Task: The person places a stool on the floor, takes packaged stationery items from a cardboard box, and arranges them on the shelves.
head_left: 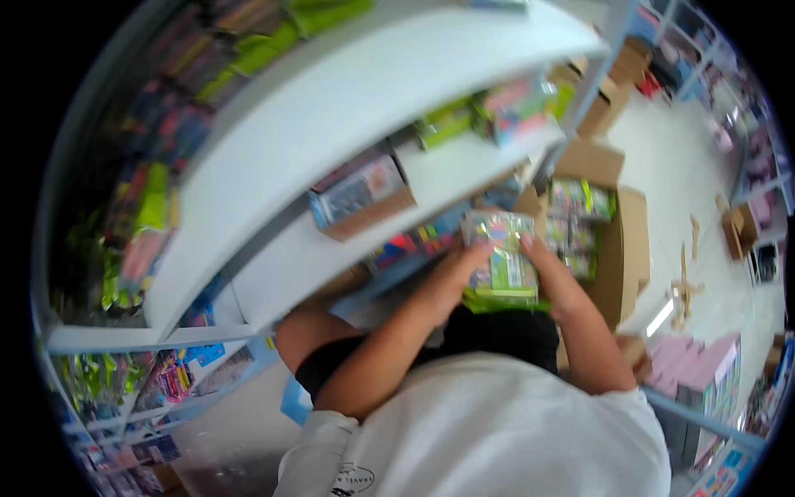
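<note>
A stack of plastic-wrapped packs (507, 269) with green and multicoloured print is held in front of my body, over my lap. My left hand (470, 258) grips its left side and my right hand (538, 253) grips the right side, with the thumbs on top. The fingers beneath are hidden. Just beyond my right hand stands an open cardboard box (623, 248) with similar green-printed packs (584, 211) inside. Print on the packs is too blurred to read.
White shelves (331, 108) curve along the left and front, carrying a carton of packets (362, 195) and green packages (447, 123). Pink boxes (691, 360) stand at the right. On the floor lie scraps of cardboard (686, 286) and a small open box (737, 232).
</note>
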Action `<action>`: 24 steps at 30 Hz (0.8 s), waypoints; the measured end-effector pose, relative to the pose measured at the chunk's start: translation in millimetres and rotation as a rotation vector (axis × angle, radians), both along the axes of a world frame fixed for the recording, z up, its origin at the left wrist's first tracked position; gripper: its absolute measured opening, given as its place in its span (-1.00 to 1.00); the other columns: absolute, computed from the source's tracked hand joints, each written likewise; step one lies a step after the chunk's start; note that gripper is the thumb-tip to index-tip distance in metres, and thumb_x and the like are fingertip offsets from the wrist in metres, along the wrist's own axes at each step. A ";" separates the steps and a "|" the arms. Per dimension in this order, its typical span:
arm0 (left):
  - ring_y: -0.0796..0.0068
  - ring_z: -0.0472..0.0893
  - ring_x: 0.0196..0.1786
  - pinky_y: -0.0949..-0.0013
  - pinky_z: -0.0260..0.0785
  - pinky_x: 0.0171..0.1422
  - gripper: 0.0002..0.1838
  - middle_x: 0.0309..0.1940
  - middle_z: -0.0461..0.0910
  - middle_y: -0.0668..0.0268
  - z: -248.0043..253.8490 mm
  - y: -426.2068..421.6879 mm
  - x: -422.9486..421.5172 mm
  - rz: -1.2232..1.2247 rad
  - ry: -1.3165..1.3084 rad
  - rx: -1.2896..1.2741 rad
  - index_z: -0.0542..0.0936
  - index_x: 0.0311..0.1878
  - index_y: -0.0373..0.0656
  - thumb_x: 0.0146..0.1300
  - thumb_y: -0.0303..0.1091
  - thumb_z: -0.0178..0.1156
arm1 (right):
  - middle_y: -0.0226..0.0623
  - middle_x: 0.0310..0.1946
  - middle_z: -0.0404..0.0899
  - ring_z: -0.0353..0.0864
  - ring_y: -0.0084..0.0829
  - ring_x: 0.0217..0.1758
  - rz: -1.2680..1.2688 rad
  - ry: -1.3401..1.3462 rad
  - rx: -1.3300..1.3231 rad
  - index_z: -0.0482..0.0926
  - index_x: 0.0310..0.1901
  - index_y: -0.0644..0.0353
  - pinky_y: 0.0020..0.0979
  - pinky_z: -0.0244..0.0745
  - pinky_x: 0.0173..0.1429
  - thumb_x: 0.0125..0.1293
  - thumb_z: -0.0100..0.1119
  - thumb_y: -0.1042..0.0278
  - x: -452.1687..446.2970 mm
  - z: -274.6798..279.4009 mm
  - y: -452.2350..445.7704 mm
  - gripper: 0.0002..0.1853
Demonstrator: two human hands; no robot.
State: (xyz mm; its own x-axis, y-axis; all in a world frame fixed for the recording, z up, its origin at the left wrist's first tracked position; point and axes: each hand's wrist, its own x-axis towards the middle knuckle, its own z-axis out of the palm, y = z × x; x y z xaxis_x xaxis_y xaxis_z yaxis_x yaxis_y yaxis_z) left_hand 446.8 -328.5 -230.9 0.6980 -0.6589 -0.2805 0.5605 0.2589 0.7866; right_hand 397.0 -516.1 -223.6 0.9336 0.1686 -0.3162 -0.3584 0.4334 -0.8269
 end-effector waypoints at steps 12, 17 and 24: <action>0.43 0.55 0.26 0.29 0.39 0.35 -0.36 0.24 0.54 0.21 119.0 33.6 -10.8 0.211 -0.245 0.066 0.36 0.44 -0.19 0.51 0.08 0.03 | -0.10 0.55 0.16 0.13 -0.23 0.61 0.078 -0.368 -0.114 -0.03 0.62 0.28 -0.24 -0.04 0.62 0.44 0.02 -0.06 3.4 103.6 23.8 -0.11; 0.44 0.52 0.23 0.31 0.38 0.33 -0.31 0.21 0.49 0.17 133.6 47.8 7.1 0.162 -0.251 -0.054 0.25 0.43 -0.27 0.46 0.03 0.16 | -0.12 0.54 0.17 0.13 -0.25 0.60 0.113 -0.450 -0.112 0.01 0.61 0.29 -0.24 -0.05 0.62 0.46 0.01 -0.07 17.5 127.0 31.4 -0.14; 0.44 0.59 0.17 0.33 0.45 0.25 -0.31 0.13 0.56 0.13 217.8 53.5 45.2 0.202 -0.380 -0.062 0.35 0.35 -0.33 0.43 0.07 0.15 | -0.18 0.44 0.31 0.29 -0.33 0.49 0.098 -0.578 -0.036 0.11 0.57 0.24 -0.33 0.14 0.54 0.48 0.02 0.07 77.8 185.9 46.0 -0.26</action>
State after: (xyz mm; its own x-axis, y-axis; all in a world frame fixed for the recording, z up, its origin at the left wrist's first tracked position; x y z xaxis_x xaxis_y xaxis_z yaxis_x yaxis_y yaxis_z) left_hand 492.1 -275.0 -13.2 0.8604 -0.5064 0.0571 0.1673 0.3865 0.9070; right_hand 474.8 -470.1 -37.6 0.9367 0.2614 0.2329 0.1184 0.3894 -0.9134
